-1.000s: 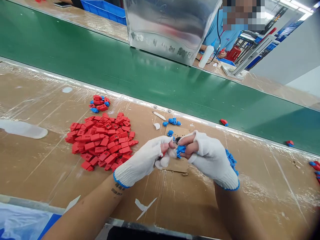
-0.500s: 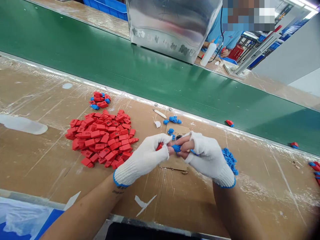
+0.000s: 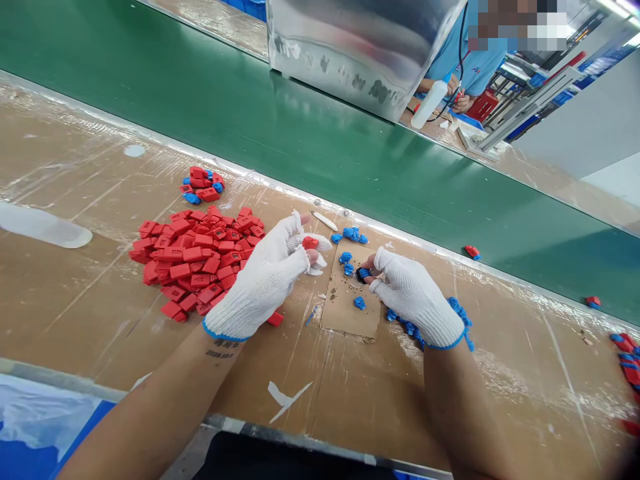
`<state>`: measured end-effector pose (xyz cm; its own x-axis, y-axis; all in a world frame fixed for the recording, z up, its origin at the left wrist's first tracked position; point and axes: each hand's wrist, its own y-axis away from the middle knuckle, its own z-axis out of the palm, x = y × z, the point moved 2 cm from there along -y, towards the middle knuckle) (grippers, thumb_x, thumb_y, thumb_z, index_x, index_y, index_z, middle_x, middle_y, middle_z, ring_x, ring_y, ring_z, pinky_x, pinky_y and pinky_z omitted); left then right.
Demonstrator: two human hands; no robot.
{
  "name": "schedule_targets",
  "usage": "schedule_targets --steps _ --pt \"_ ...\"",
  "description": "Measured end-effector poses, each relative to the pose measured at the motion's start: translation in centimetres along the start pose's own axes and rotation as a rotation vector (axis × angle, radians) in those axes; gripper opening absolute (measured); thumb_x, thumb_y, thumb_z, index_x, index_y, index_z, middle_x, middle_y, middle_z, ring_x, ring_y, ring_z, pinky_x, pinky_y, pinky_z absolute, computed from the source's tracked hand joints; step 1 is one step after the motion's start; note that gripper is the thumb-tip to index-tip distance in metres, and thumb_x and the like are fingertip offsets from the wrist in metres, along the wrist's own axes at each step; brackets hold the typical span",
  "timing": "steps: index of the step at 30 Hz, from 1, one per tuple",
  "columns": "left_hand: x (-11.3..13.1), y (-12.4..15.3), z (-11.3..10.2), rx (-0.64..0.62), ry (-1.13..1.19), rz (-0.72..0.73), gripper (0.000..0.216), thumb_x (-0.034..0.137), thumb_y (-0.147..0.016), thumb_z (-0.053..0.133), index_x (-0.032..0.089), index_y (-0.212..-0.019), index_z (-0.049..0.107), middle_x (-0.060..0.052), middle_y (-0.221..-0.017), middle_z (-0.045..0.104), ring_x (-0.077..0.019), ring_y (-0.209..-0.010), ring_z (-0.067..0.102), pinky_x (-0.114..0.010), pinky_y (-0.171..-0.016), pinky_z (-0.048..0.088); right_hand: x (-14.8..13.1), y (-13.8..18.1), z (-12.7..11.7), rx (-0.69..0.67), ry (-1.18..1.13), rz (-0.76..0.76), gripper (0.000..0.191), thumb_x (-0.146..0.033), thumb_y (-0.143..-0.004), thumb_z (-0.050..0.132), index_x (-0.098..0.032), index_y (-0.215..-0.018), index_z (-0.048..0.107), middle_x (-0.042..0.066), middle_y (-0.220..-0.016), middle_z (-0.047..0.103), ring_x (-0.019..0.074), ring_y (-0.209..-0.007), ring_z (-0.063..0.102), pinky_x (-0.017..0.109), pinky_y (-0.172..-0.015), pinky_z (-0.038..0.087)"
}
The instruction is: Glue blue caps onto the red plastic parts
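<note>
My left hand (image 3: 263,277), in a white glove with bare fingertips, holds a small red plastic block (image 3: 310,243) in its fingers, palm partly turned up. My right hand (image 3: 415,293), gloved the same way, pinches a small blue piece (image 3: 365,273) at a round black dish (image 3: 359,276). That dish sits on a piece of cardboard (image 3: 350,317) with dark specks. A few loose blue pieces (image 3: 345,257) lie on and behind the cardboard, and more blue pieces (image 3: 457,310) are partly hidden by my right hand. A big heap of red blocks (image 3: 195,260) lies left of my left hand.
Red-and-blue assembled pieces (image 3: 203,185) lie behind the heap, with others at the far right (image 3: 629,360). Beyond the table runs a green conveyor belt (image 3: 200,127) carrying single pieces. A metal box (image 3: 355,53) stands behind it. Opposite, a person handles something near a white bottle (image 3: 429,105).
My hands have moved apart. The left has drawn back leftward with a red block, while the right has brought a blue piece to the black dish. The view has shifted slightly.
</note>
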<state>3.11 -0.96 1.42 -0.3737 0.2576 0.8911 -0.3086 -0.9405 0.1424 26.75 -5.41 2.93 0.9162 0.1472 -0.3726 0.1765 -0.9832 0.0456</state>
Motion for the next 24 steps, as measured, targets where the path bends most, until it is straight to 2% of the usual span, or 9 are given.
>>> schedule_targets --steps 4,6,9,13,20,22,24 --pt "-0.1 -0.1 -0.2 0.005 -0.002 0.019 0.034 0.019 -0.080 0.080 0.021 -0.103 0.055 -0.001 -0.091 0.072 -0.0108 -0.071 0.066 -0.024 -0.065 0.055 0.2 0.6 -0.5 0.052 0.007 0.000 0.009 -0.029 -0.091 0.054 -0.024 -0.095 0.061 0.005 -0.088 0.074 0.0220 -0.077 0.067 0.033 -0.070 0.044" --pt "-0.1 -0.1 -0.2 -0.013 -0.012 0.037 0.030 0.024 -0.081 0.082 0.021 -0.097 0.057 -0.002 -0.092 0.073 -0.0110 -0.071 0.065 -0.025 -0.064 0.055 0.6 0.9 -0.7 0.075 0.003 -0.001 0.012 -0.027 -0.090 0.053 -0.025 -0.099 0.061 0.004 -0.088 0.074 0.0208 -0.074 0.066 0.032 -0.069 0.044" --pt "-0.2 0.0 -0.1 -0.036 -0.057 0.071 0.024 0.037 -0.090 0.078 0.020 -0.095 0.063 -0.004 -0.090 0.074 -0.0111 -0.069 0.062 -0.024 -0.062 0.053 0.9 1.2 -0.9 0.069 0.017 0.019 0.017 -0.024 -0.087 0.054 -0.025 -0.103 0.060 0.002 -0.084 0.072 0.0197 -0.070 0.064 0.031 -0.066 0.042" --pt "-0.3 0.3 -0.1 -0.046 -0.146 0.104 0.030 0.047 -0.100 0.068 0.018 -0.091 0.068 -0.004 -0.086 0.070 -0.0119 -0.069 0.061 -0.024 -0.063 0.053 0.9 1.1 -0.7 0.020 0.008 0.054 0.018 -0.024 -0.086 0.053 -0.026 -0.104 0.056 0.003 -0.090 0.074 0.0197 -0.070 0.065 0.031 -0.065 0.042" --pt "-0.7 0.1 -0.4 -0.075 -0.147 0.068 0.018 0.037 -0.100 0.068 0.019 -0.098 0.066 -0.003 -0.090 0.072 -0.0112 -0.069 0.062 -0.024 -0.065 0.053 1.1 1.0 -0.7 0.009 -0.018 0.065 0.022 -0.019 -0.083 0.056 -0.025 -0.104 0.057 0.003 -0.094 0.076 0.0205 -0.076 0.068 0.032 -0.067 0.046" --pt "-0.9 0.0 -0.4 -0.081 -0.118 0.068 0.018 0.036 -0.097 0.071 0.020 -0.098 0.064 -0.003 -0.090 0.072 -0.0112 -0.069 0.062 -0.025 -0.065 0.053 1.4 1.2 -1.0 0.046 -0.077 0.046 0.023 -0.018 -0.084 0.059 -0.026 -0.106 0.059 0.003 -0.096 0.077 0.0197 -0.075 0.068 0.033 -0.067 0.048" --pt "-1.0 0.0 -0.2 -0.089 -0.079 0.058 0.021 0.034 -0.092 0.077 0.020 -0.099 0.062 -0.003 -0.089 0.072 -0.0110 -0.069 0.061 -0.025 -0.065 0.054 1.2 1.5 -1.5 0.150 -0.200 0.006 0.019 -0.020 -0.087 0.064 -0.026 -0.104 0.058 0.002 -0.098 0.078 0.0181 -0.071 0.068 0.033 -0.064 0.050"
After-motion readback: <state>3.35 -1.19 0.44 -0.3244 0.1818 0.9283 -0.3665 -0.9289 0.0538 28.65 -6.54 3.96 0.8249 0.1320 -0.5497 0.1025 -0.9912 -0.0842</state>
